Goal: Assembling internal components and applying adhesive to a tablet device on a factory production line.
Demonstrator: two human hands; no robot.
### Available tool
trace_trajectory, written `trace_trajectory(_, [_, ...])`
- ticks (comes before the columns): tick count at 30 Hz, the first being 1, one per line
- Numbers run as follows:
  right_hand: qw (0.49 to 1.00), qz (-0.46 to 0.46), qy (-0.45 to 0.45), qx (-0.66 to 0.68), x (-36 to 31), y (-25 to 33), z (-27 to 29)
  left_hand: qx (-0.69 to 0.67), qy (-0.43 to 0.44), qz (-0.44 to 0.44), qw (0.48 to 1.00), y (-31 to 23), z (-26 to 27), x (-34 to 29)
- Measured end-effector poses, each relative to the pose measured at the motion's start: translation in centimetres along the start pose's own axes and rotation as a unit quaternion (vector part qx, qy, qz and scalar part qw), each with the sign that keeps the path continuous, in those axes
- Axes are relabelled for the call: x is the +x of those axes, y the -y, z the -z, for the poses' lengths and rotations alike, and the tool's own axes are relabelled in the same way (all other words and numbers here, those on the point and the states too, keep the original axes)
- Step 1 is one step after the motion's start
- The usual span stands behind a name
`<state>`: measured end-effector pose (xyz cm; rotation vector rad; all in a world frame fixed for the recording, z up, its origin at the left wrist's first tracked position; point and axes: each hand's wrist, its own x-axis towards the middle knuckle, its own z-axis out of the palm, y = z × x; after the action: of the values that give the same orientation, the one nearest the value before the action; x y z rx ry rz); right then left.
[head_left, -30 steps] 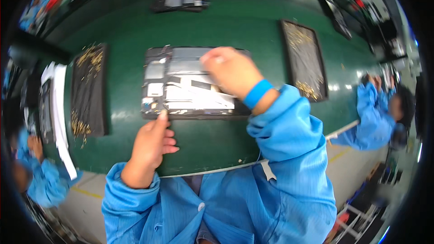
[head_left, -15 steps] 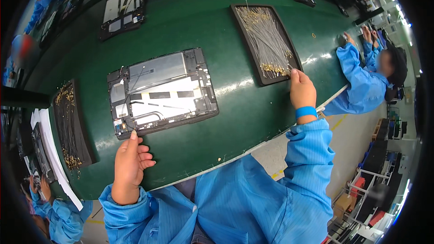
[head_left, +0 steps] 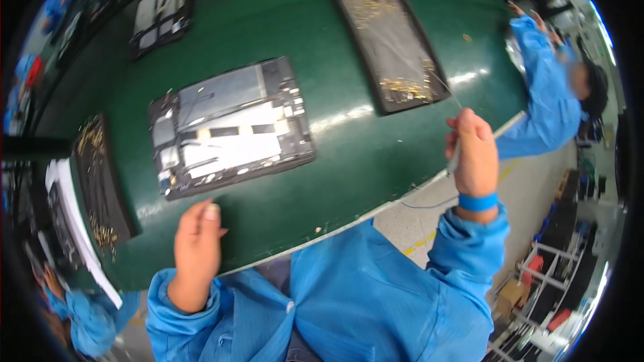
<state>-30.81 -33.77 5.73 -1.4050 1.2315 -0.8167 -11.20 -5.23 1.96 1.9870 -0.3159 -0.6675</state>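
A thin grey cable (head_left: 448, 87) is pinched in my right hand (head_left: 476, 151), which is closed over the table's front edge. Its thin end points up and left toward a dark tray (head_left: 439, 87) of many similar grey cables with gold ends (head_left: 402, 33). My left hand (head_left: 196, 241) is closed, thumb against the fingers, with nothing visible in it. It lies just in front of an opened tablet (head_left: 228, 131), apart from its near left corner. The tablet lies flat, its dark battery and silvery inner plates showing.
A second dark tray of black cables (head_left: 100, 184) lies at left beside white sheets (head_left: 79, 221). Another opened tablet (head_left: 164, 10) sits at the back left of the green table (head_left: 268, 218). A co-worker in blue (head_left: 543, 107) is at the right; others work at left.
My right hand has left the tray's near right corner, moving right and nearer me with a cable. My left hand has come off the tablet's corner and its fingers have drawn together.
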Motion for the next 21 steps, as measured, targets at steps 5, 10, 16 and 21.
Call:
trace_trajectory(5, [0.867, 0.084, 0.491, 0.009, -4.7, 1.0, -5.7, 0.14, 0.138, -0.479, 0.855, -3.2, -1.8, 0.2])
trace_trajectory(10, [0.752, -0.093, 0.651, 0.028, -6.2, -1.0, -10.6, 0.125, 0.193, -0.397, 0.888, -3.0, -2.2, 0.2])
trace_trajectory(16, [0.789, -0.231, 0.565, 0.071, -6.3, -2.1, -11.4, 0.165, 0.041, -0.429, 0.887, -2.6, -3.8, 1.5])
trace_trajectory(21, [0.869, -0.244, 0.334, 0.271, -5.4, -1.7, -12.6, 0.299, -0.054, -0.425, 0.853, -2.0, -4.9, 4.2])
